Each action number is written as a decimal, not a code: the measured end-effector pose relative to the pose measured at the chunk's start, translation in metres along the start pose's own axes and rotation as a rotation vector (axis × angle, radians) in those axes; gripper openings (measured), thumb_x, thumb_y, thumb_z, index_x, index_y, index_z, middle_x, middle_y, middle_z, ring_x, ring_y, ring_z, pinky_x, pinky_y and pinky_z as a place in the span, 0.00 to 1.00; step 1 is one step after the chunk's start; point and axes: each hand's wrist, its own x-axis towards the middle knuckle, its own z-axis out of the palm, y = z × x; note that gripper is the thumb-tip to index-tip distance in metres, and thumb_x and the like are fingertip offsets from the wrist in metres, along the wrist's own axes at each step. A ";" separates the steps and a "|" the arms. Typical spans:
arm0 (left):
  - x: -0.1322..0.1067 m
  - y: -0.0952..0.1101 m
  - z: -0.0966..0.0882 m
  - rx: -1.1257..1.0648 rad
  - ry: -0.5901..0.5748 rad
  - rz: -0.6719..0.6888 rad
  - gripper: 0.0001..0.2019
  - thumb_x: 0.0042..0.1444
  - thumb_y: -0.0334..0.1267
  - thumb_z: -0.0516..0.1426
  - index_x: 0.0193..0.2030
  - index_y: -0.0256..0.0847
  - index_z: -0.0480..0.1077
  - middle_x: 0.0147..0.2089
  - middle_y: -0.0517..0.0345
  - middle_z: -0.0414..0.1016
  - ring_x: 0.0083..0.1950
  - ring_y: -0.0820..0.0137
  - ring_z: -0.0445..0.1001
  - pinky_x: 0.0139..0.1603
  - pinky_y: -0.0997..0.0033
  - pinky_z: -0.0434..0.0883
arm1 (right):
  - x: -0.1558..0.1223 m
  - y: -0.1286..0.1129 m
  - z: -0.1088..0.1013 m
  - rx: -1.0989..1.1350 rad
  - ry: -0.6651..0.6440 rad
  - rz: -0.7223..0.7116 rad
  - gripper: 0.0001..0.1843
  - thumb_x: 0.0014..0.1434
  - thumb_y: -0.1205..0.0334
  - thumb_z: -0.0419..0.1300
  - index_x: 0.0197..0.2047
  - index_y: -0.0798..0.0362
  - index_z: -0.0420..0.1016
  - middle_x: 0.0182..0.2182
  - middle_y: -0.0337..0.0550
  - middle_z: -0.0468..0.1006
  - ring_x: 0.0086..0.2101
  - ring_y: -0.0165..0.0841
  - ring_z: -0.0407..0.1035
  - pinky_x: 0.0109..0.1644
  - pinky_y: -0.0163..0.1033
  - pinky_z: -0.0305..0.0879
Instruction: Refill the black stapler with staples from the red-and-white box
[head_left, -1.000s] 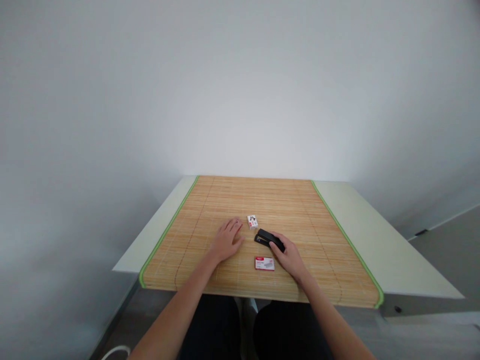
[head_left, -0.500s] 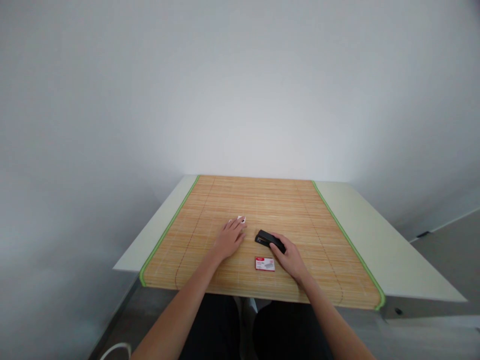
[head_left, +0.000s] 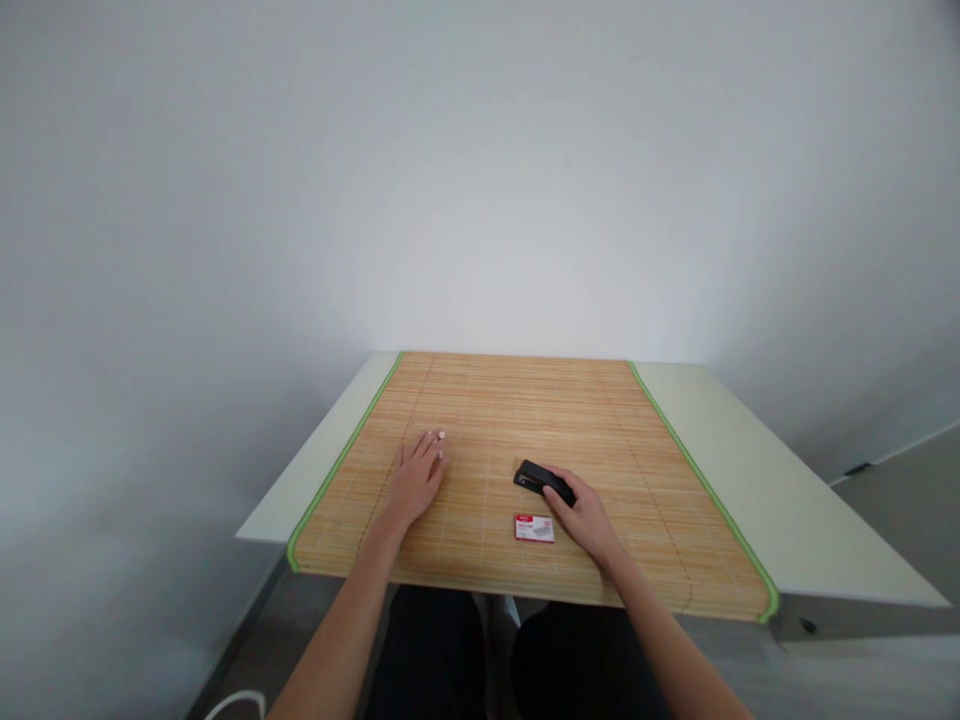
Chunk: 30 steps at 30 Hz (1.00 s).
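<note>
My right hand [head_left: 583,516] rests on the near end of a black stapler [head_left: 534,476], which lies on the bamboo mat [head_left: 525,410]; the fingers curl over it. A flat red and white staple box [head_left: 534,528] lies just in front of the stapler, beside my right thumb. At the mat's left part my left hand [head_left: 415,481] lies palm down, fingers together. Only a sliver of a small white box [head_left: 440,436] shows under its fingertips; the rest is hidden.
The mat has green side edges and covers the middle of a pale table [head_left: 757,480] set against a white wall. Bare table strips run left and right of the mat. My dark-clothed legs show below the near edge.
My left hand reached the small white box, covered it and slid it left across the mat. The right hand stayed on the stapler. The staple box has not moved.
</note>
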 end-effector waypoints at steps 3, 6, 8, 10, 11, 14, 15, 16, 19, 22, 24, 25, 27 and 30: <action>-0.006 0.039 -0.008 -0.085 -0.007 0.076 0.20 0.71 0.47 0.51 0.66 0.49 0.68 0.69 0.54 0.69 0.69 0.58 0.65 0.74 0.47 0.55 | 0.000 -0.001 0.000 0.006 -0.001 0.011 0.22 0.68 0.47 0.57 0.61 0.45 0.75 0.57 0.47 0.79 0.57 0.45 0.72 0.66 0.57 0.66; -0.024 0.094 -0.002 -0.230 -0.190 0.297 0.17 0.70 0.47 0.55 0.61 0.50 0.72 0.60 0.56 0.76 0.63 0.62 0.70 0.68 0.55 0.63 | 0.001 0.000 0.001 0.020 0.006 0.009 0.23 0.67 0.46 0.58 0.60 0.46 0.76 0.57 0.47 0.79 0.57 0.45 0.73 0.66 0.56 0.66; -0.037 0.124 0.010 -0.278 -0.280 0.392 0.19 0.66 0.49 0.60 0.61 0.50 0.72 0.60 0.56 0.76 0.62 0.60 0.70 0.67 0.55 0.63 | 0.001 0.000 0.001 0.031 0.007 -0.003 0.22 0.67 0.47 0.58 0.60 0.45 0.76 0.57 0.46 0.79 0.57 0.44 0.73 0.66 0.55 0.66; -0.046 0.140 0.022 -0.274 -0.327 0.413 0.16 0.65 0.46 0.60 0.59 0.50 0.73 0.56 0.57 0.78 0.59 0.60 0.72 0.63 0.56 0.65 | 0.001 0.000 0.001 0.031 0.013 -0.011 0.22 0.67 0.47 0.58 0.60 0.44 0.76 0.57 0.45 0.79 0.57 0.44 0.73 0.66 0.55 0.67; -0.049 0.142 0.026 -0.258 -0.333 0.403 0.16 0.65 0.44 0.60 0.58 0.51 0.73 0.55 0.57 0.79 0.58 0.60 0.72 0.62 0.57 0.65 | 0.001 -0.001 0.001 0.029 0.018 -0.011 0.22 0.67 0.47 0.58 0.60 0.44 0.76 0.57 0.45 0.80 0.57 0.44 0.73 0.66 0.55 0.67; -0.048 0.128 0.026 -0.167 -0.262 0.302 0.14 0.63 0.41 0.61 0.55 0.50 0.74 0.53 0.56 0.78 0.56 0.59 0.71 0.61 0.55 0.64 | 0.001 -0.002 0.000 0.019 0.021 -0.005 0.22 0.66 0.47 0.59 0.60 0.44 0.77 0.57 0.46 0.80 0.56 0.45 0.74 0.65 0.55 0.68; -0.046 0.119 0.022 -0.127 -0.214 0.245 0.13 0.62 0.41 0.61 0.54 0.50 0.74 0.52 0.55 0.78 0.56 0.58 0.71 0.61 0.54 0.63 | 0.001 -0.002 0.000 0.016 0.021 0.001 0.22 0.66 0.46 0.59 0.59 0.44 0.77 0.57 0.46 0.80 0.56 0.45 0.74 0.65 0.55 0.68; -0.043 0.109 0.018 -0.083 -0.158 0.180 0.12 0.62 0.41 0.61 0.52 0.49 0.74 0.51 0.54 0.78 0.56 0.56 0.71 0.62 0.53 0.62 | 0.001 -0.002 0.000 0.013 0.021 0.006 0.22 0.66 0.46 0.59 0.59 0.44 0.77 0.57 0.46 0.80 0.56 0.45 0.74 0.65 0.55 0.68; -0.036 0.080 0.003 0.045 0.006 -0.031 0.09 0.61 0.43 0.60 0.48 0.46 0.73 0.49 0.49 0.77 0.55 0.52 0.70 0.61 0.50 0.61 | 0.001 0.000 0.000 0.005 0.022 0.016 0.23 0.66 0.46 0.59 0.59 0.45 0.77 0.56 0.47 0.80 0.56 0.45 0.74 0.64 0.56 0.68; -0.032 0.056 -0.004 0.118 0.120 -0.183 0.11 0.60 0.44 0.59 0.47 0.45 0.71 0.49 0.47 0.76 0.56 0.49 0.69 0.61 0.48 0.59 | 0.002 0.000 0.000 -0.015 0.023 0.000 0.22 0.66 0.47 0.58 0.59 0.45 0.77 0.56 0.47 0.80 0.55 0.45 0.74 0.64 0.56 0.68; -0.033 0.046 -0.003 0.141 0.175 -0.248 0.12 0.60 0.44 0.59 0.48 0.44 0.71 0.50 0.46 0.76 0.56 0.48 0.69 0.62 0.45 0.57 | 0.002 -0.001 0.000 -0.046 0.032 -0.027 0.20 0.66 0.48 0.59 0.58 0.44 0.77 0.55 0.47 0.80 0.55 0.45 0.74 0.63 0.55 0.69; -0.034 0.043 -0.002 0.149 0.197 -0.273 0.13 0.59 0.45 0.59 0.48 0.44 0.71 0.49 0.46 0.76 0.56 0.47 0.68 0.63 0.44 0.56 | 0.003 -0.003 0.000 -0.062 0.032 -0.041 0.19 0.66 0.48 0.59 0.57 0.44 0.78 0.54 0.47 0.80 0.54 0.45 0.74 0.63 0.55 0.69; -0.037 0.039 0.003 0.156 0.230 -0.305 0.14 0.59 0.45 0.59 0.48 0.43 0.71 0.49 0.45 0.76 0.56 0.47 0.68 0.63 0.43 0.55 | 0.001 -0.007 0.003 -0.086 0.018 -0.060 0.18 0.66 0.49 0.60 0.56 0.44 0.78 0.54 0.47 0.80 0.54 0.45 0.73 0.63 0.54 0.69; -0.044 0.036 0.009 0.150 0.265 -0.328 0.15 0.60 0.47 0.59 0.49 0.43 0.71 0.48 0.44 0.75 0.56 0.47 0.68 0.64 0.42 0.56 | -0.006 -0.015 0.014 -0.091 0.003 -0.058 0.24 0.66 0.50 0.61 0.64 0.42 0.72 0.58 0.47 0.76 0.58 0.45 0.70 0.66 0.55 0.67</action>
